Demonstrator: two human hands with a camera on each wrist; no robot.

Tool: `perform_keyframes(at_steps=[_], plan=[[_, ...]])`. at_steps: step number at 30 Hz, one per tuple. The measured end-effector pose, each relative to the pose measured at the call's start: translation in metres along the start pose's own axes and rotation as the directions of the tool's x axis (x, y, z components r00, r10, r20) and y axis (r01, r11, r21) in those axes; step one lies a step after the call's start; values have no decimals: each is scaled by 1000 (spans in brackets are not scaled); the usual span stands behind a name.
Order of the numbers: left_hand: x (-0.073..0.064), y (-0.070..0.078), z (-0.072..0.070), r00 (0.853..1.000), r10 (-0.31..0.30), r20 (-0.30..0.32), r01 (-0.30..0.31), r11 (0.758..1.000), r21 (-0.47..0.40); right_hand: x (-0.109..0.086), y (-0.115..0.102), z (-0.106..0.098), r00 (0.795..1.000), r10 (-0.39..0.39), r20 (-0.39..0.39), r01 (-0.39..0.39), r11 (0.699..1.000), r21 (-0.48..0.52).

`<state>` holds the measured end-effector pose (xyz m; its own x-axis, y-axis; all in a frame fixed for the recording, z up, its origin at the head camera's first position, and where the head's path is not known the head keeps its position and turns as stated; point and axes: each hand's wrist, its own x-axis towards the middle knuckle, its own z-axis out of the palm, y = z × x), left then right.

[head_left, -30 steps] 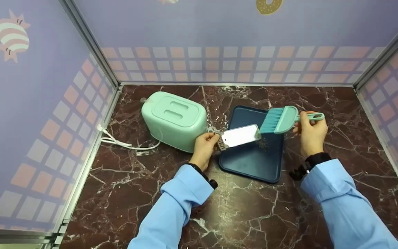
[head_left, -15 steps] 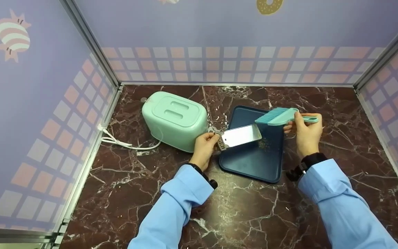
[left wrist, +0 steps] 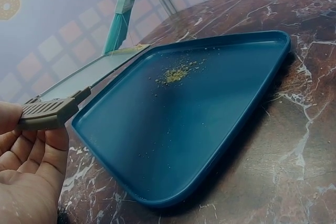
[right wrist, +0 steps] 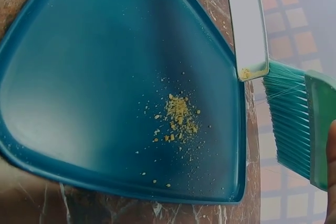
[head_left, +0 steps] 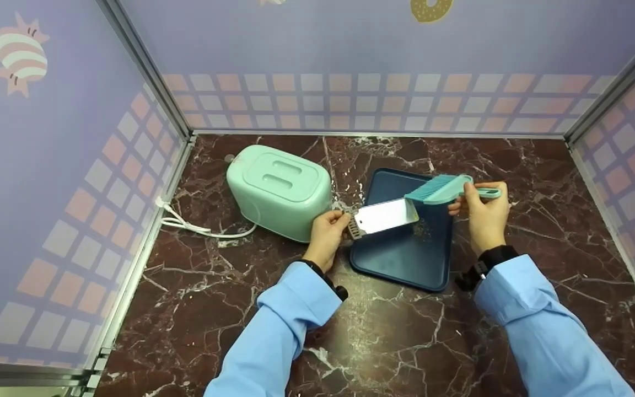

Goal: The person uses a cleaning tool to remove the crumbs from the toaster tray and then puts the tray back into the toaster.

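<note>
My left hand pinches the slotted brown end of a shiny metal crumb tray, held above a dark blue tray. In my right hand is the handle of a small mint-green brush, gripped between thumb and fingers. Its teal bristles meet the crumb tray's far end, where some yellowish crumbs cling along the lip. Below that end, a scatter of yellow-brown crumbs lies on the blue tray.
A mint-green toaster stands just left of my left hand, its white cord running toward the left wall. White specks dot the marbled tabletop between toaster and tray. Patterned panels enclose the back and sides.
My right hand has shifted left with the brush, which has turned from broad-side to more edge-on, its bristles now at the crumb tray's upper far corner. The left hand has stayed put.
</note>
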<state>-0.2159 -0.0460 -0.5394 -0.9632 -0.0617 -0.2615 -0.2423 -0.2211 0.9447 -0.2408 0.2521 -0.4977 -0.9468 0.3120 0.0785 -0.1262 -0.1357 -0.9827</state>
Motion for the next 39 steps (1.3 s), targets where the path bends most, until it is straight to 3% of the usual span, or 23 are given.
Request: perform_keyframes(at_steps=[7,16,22,31,39], plan=[[0,-1,1,1000,8,0,-8,1000,11,0,4,-5,1000,9,0,-9,998,-61],[2,-3,0,1000,20,-6,-19,1000,16,0,2,-8,1000,0,7,2,968,-251],[3,-3,-1,1000,22,-15,-21,999,33,-4,-4,-6,1000,14,-12,-17,954,-300],[3,-2,-1,999,22,-45,-19,997,75,5,14,-18,999,-32,-34,16,918,-395],[3,-3,-2,999,23,-46,-19,996,86,2,5,-21,999,-17,-50,-5,915,-404]])
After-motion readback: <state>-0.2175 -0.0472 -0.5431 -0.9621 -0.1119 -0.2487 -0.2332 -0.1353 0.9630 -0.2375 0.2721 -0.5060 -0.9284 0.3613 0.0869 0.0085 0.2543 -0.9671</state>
